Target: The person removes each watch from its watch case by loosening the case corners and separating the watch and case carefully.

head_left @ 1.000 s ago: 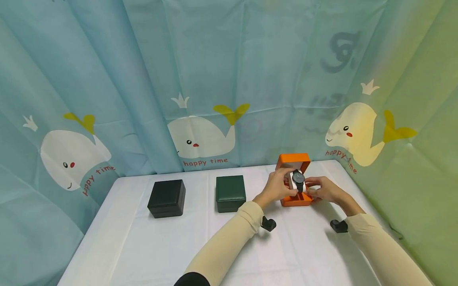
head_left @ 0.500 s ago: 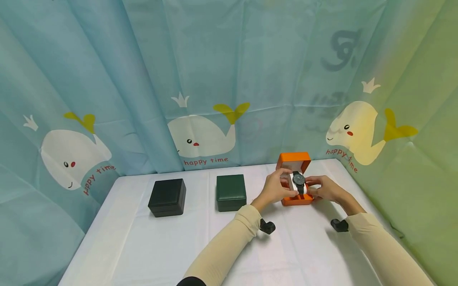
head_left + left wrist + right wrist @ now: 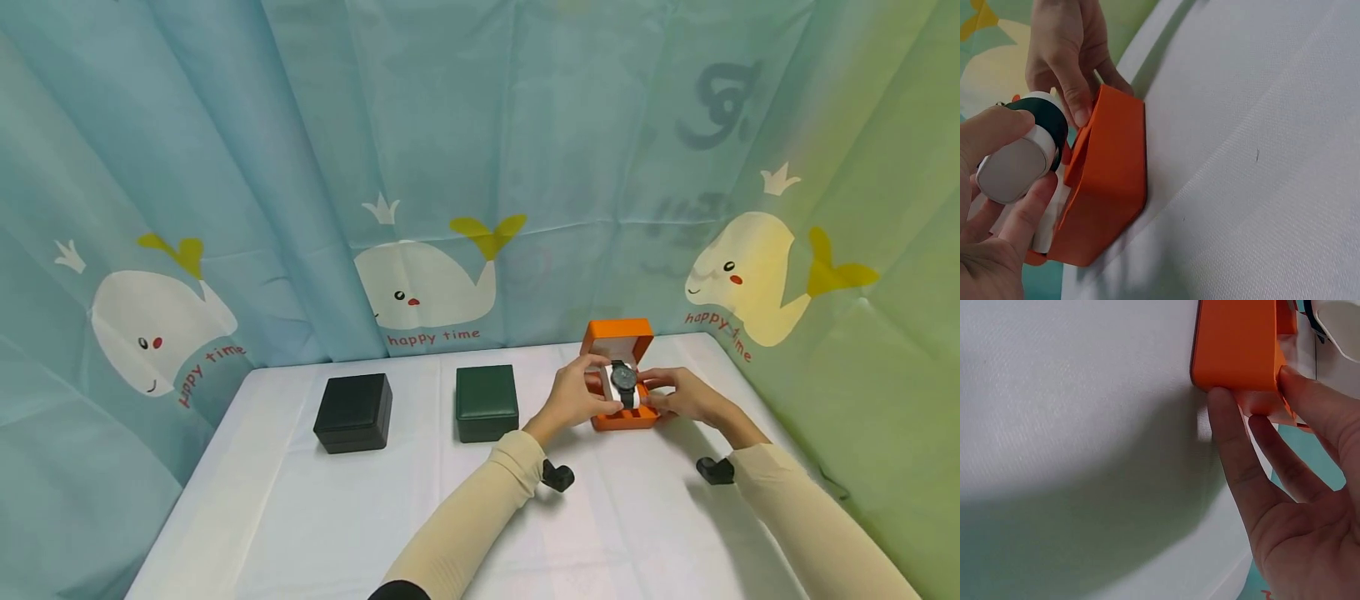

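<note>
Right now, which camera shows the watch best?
The head view: the watch shows its dark dial between both hands, above the orange box. The left wrist view shows only its cushion's end and strap edge; the right wrist view barely a corner.

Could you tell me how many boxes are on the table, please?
3: a black box at left, a green box in the middle, and an open orange box between both hands at right.
</note>
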Demonstrator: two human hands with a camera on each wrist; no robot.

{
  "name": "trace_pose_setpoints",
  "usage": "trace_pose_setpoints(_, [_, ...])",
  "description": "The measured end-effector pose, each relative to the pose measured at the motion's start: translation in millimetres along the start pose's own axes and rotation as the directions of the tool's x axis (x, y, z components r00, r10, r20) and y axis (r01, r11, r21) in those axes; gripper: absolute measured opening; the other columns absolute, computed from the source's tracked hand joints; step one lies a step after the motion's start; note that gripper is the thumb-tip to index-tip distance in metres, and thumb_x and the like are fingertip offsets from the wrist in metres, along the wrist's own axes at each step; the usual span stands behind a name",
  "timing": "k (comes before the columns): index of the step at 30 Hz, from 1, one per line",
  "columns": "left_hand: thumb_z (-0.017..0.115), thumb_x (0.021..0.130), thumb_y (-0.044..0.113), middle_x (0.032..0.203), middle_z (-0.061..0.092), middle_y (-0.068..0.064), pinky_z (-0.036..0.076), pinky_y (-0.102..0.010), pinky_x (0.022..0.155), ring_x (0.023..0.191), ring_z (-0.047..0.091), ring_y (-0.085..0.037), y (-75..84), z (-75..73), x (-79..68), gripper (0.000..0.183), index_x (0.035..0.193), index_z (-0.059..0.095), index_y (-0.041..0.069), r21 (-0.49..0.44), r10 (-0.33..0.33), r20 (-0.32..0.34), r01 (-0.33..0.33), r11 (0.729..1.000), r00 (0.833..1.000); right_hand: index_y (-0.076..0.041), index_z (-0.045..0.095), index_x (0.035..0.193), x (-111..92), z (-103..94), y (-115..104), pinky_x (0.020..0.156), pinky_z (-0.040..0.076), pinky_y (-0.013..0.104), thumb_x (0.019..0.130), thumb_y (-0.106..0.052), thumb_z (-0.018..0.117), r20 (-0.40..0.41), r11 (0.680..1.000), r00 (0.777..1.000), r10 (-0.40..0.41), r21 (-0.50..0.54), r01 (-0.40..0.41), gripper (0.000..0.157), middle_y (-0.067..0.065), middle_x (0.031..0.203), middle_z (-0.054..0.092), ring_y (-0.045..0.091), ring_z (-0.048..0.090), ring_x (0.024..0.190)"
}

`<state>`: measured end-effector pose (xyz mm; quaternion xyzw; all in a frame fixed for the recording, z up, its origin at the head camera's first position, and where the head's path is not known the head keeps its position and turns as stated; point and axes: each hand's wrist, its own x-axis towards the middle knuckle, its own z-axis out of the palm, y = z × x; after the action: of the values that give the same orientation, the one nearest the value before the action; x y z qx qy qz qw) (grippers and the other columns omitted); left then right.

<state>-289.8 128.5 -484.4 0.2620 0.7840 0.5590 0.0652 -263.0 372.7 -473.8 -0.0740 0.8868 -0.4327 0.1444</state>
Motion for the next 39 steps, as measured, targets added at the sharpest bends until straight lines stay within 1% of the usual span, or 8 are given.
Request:
trace_pose_setpoints(4, [0.092, 0.075, 0.008, 0.112, 0.068, -0.007, 0.055, -0.016, 0.071, 0.093, 0.073, -0.023, -0.6, -2.2, -1.6, 0.065, 0.132, 0.061, 0.010, -0.005, 0.005, -0.001, -0.005, 1.000, 1.000, 0.010, 0.050, 0.144, 0, -1.2, -2, 0.076, 0.062, 0.043, 0.097, -0.004, 0.068, 0.016, 1.000, 1.000, -0.008, 0.016, 0.008, 0.052, 0.042, 0.135, 0.051, 0.028, 0.069, 0.094])
trace_pose_setpoints(9, [0.092, 0.075, 0.009, 0.108, 0.068, -0.004, 0.055, -0.017, 0.070, 0.093, 0.073, -0.025, -0.7, -4.2, -2.7, 0.064, 0.132, 0.062, 0.010, -0.022, 0.010, -0.004, -0.010, 1.000, 1.000, 0.009, 0.047, 0.146, -4, -2.8, -7, 0.075, 0.062, 0.044, 0.098, -0.007, 0.069, 0.031, 0.998, 0.998, -0.053, 0.025, 0.053, 0.056, 0.043, 0.136, 0.051, 0.031, 0.070, 0.097])
trace_pose_setpoints(14, [0.092, 0.074, 0.006, 0.111, 0.068, -0.008, 0.057, -0.018, 0.069, 0.087, 0.074, -0.019, -2.3, -4.1, -2.8, 0.063, 0.130, 0.062, 0.011, -0.039, 0.044, -0.004, -0.044, 0.998, 0.999, 0.003, 0.050, 0.147, -7, -5.4, -12, 0.074, 0.062, 0.042, 0.098, -0.011, 0.070, 0.006, 0.995, 0.995, -0.095, 0.000, 0.095, 0.055, 0.040, 0.137, 0.052, 0.035, 0.070, 0.101])
trace_pose_setpoints(19, [0.093, 0.074, 0.005, 0.114, 0.067, -0.013, 0.057, -0.019, 0.068, 0.079, 0.071, -0.008, -2.9, -5.2, -3.1, 0.061, 0.127, 0.064, 0.012, -0.069, 0.042, 0.003, -0.041, 0.997, 0.999, 0.002, 0.050, 0.147, -12, -10.3, -16, 0.073, 0.062, 0.040, 0.100, -0.011, 0.068, -0.026, 0.992, 0.992, -0.122, 0.016, 0.122, 0.052, 0.040, 0.138, 0.051, 0.041, 0.070, 0.104])
trace_pose_setpoints(24, [0.092, 0.074, 0.004, 0.116, 0.065, -0.013, 0.058, -0.020, 0.068, 0.081, 0.072, -0.010, -1.1, -6.5, -3.7, 0.060, 0.127, 0.065, 0.012, -0.086, 0.044, 0.002, -0.043, 0.995, 0.999, 0.002, 0.049, 0.148, -17, -11.5, -21, 0.074, 0.062, 0.040, 0.099, -0.014, 0.070, -0.059, 0.987, 0.986, -0.154, 0.041, 0.157, 0.055, 0.038, 0.139, 0.052, 0.043, 0.069, 0.108])
trace_pose_setpoints(32, [0.092, 0.074, 0.004, 0.118, 0.064, -0.013, 0.058, -0.020, 0.068, 0.081, 0.072, -0.009, 0.6, -6.1, -5.3, 0.060, 0.127, 0.065, 0.011, -0.086, 0.050, 0.003, -0.050, 0.995, 0.999, -0.002, 0.044, 0.153, -22, -9.2, -27, 0.080, 0.061, 0.044, 0.100, -0.019, 0.070, -0.068, 0.975, 0.987, -0.145, 0.159, 0.154, 0.062, 0.035, 0.147, 0.047, 0.042, 0.066, 0.116])
trace_pose_setpoints(36, [0.092, 0.075, 0.005, 0.121, 0.065, -0.010, 0.058, -0.019, 0.068, 0.079, 0.072, -0.008, 1.6, -5.1, -6.4, 0.059, 0.127, 0.065, 0.013, -0.068, 0.054, 0.004, -0.054, 0.996, 0.999, -0.001, 0.039, 0.155, -22, -7.1, -28, 0.082, 0.061, 0.045, 0.101, -0.019, 0.069, -0.061, 0.957, 0.989, -0.132, 0.251, 0.143, 0.064, 0.037, 0.149, 0.042, 0.033, 0.069, 0.111])
trace_pose_setpoints(39, [0.092, 0.075, 0.006, 0.122, 0.065, -0.007, 0.057, -0.019, 0.069, 0.081, 0.073, -0.009, 2.6, -4.5, -6.6, 0.060, 0.128, 0.065, 0.014, -0.053, 0.055, 0.001, -0.055, 0.997, 0.998, -0.001, 0.036, 0.155, -22, -3.6, -28, 0.084, 0.060, 0.047, 0.101, -0.018, 0.068, -0.059, 0.935, 0.990, -0.131, 0.325, 0.143, 0.065, 0.037, 0.151, 0.038, 0.024, 0.070, 0.107])
